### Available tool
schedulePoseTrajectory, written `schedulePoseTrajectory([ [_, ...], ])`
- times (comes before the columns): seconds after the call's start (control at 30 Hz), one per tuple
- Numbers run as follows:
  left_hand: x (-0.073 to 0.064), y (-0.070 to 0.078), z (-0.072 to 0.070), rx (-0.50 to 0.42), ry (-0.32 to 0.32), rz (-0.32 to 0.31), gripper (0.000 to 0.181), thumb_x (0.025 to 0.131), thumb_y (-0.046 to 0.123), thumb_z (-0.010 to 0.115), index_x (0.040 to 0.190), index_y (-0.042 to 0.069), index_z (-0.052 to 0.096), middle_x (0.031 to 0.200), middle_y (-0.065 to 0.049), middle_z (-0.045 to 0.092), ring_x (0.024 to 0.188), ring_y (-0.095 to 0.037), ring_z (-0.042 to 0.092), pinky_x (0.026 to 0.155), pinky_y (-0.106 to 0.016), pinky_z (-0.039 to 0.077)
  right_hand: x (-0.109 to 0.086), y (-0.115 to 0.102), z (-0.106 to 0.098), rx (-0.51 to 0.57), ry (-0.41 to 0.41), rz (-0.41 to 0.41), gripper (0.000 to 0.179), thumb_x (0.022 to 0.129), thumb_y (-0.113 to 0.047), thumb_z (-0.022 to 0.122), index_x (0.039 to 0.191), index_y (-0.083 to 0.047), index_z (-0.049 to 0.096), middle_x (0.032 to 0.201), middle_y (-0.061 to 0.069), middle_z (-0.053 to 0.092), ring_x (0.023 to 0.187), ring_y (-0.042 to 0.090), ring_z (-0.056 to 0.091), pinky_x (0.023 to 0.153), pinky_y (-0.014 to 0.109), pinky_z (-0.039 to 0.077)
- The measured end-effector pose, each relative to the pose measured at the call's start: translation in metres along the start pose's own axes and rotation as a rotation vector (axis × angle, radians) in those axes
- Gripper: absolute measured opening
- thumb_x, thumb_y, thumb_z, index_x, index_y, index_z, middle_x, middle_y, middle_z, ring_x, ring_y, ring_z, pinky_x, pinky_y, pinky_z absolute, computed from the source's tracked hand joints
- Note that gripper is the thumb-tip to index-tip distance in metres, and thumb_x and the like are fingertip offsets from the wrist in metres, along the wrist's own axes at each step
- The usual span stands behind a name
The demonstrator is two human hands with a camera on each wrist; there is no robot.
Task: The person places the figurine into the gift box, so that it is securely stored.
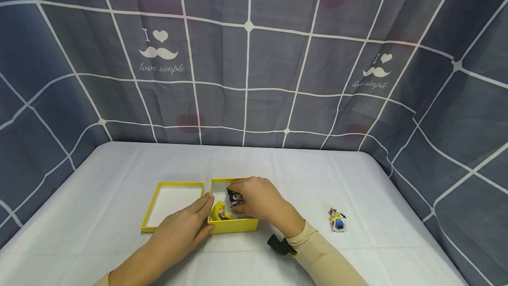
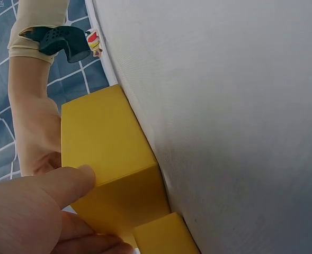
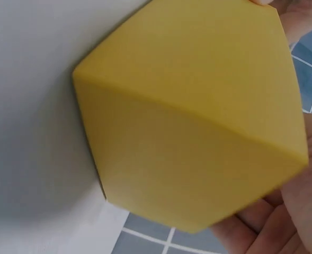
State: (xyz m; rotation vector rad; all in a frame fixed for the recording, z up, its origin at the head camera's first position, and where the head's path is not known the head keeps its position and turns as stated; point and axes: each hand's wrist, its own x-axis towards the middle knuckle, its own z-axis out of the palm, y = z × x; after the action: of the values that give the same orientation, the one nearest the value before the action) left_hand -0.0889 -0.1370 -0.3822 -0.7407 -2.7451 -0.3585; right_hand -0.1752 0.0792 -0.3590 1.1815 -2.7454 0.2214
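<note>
A yellow open-topped box (image 1: pixel 234 227) stands on the white table, and my left hand (image 1: pixel 180 226) holds it by its left front corner. In the left wrist view the thumb lies on the front of the box (image 2: pixel 110 137), with fingers around its side. Inside the box, my right hand (image 1: pixel 259 197) pinches a small black-hooded figurine (image 1: pixel 234 197); its fingertips are partly hidden. A figurine with long yellow hair (image 1: pixel 219 212) rests in the box's left front corner. The right wrist view shows the box's outer walls (image 3: pixel 187 143) with the right hand (image 3: pixel 299 196) behind them.
Left of the box lies a shallow yellow lid (image 1: pixel 151 206), white inside. Another figurine in blue, red and white (image 1: pixel 337 222) lies on the table at right. A black wrist device (image 1: pixel 281 245) sits under the right wrist. Grey checked curtains (image 1: pixel 222 56) surround the table.
</note>
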Motion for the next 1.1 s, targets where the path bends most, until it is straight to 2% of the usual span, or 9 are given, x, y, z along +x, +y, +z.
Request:
schedulePoseTrajectory([
  [0.17,0.000,0.000,0.000,0.003,0.012,0.004,0.063,0.085,0.032,0.076,0.134,-0.002,0.056,0.138,-0.014,0.054,0.108,-0.027,0.064,0.077,-0.040,0.056,-0.008,0.006,-0.003,0.047,0.025,0.013,0.055,0.074,-0.036,0.085,0.123,-0.017,0.068,0.122,-0.009,0.066,0.107,0.009,0.063,0.086,0.030,0.053],
  [0.37,0.000,0.000,0.000,0.001,0.001,-0.004,0.063,0.086,0.032,0.075,0.135,-0.003,0.056,0.138,-0.015,0.054,0.110,-0.027,0.064,0.078,-0.040,0.056,-0.018,0.014,-0.008,0.074,0.042,0.041,0.066,0.075,-0.039,0.084,0.132,-0.014,0.062,0.134,-0.002,0.059,0.120,0.016,0.057,0.097,0.034,0.047],
  [0.63,-0.001,-0.001,0.002,0.000,0.006,-0.006,0.062,0.086,0.032,0.075,0.134,-0.002,0.056,0.138,-0.014,0.054,0.111,-0.027,0.063,0.080,-0.040,0.055,-0.030,0.022,-0.016,0.120,0.084,0.082,0.067,0.077,-0.037,0.082,0.135,-0.014,0.058,0.137,-0.003,0.057,0.124,0.016,0.054,0.100,0.037,0.046],
  [1.1,-0.001,0.000,0.001,-0.003,0.028,0.001,0.062,0.085,0.030,0.077,0.133,-0.003,0.057,0.137,-0.015,0.055,0.109,-0.027,0.064,0.078,-0.040,0.056,-0.043,0.035,-0.024,0.101,0.129,0.094,0.066,0.077,-0.034,0.081,0.136,-0.014,0.058,0.136,-0.003,0.058,0.124,0.015,0.054,0.099,0.036,0.046],
])
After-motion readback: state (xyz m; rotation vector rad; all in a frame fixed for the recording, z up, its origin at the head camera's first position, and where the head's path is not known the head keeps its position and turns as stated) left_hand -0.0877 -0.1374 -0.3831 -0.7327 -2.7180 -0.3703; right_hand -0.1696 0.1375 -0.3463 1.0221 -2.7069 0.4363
